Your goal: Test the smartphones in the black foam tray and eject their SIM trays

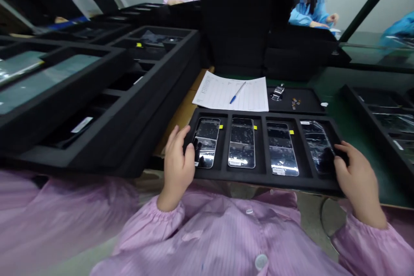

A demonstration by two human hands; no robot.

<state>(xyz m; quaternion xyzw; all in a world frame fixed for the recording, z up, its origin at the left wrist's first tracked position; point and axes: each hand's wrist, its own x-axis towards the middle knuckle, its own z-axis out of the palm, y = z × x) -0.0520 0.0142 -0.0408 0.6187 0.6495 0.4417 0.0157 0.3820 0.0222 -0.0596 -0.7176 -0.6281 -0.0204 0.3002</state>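
Clearly, both hands [178, 164] [358, 179] grip the black tray [239, 175] (four glossy, dark panels [241, 143] inside)

Cool light leaves the black foam trays [168, 84] dim; glare streaks the smartphone screens [241, 148] from six to three o'clock; pink fabric [74, 220] at eight blurs, edges stretched.

At lower right of centre, the tray [225, 148] is matt, foam-like black; its four panels [241, 138] are smooth and glossy as glass. Near the middle, the sheet [220, 90] is matt paper; the small silvery piece [278, 91] beside it is probably polished metal.
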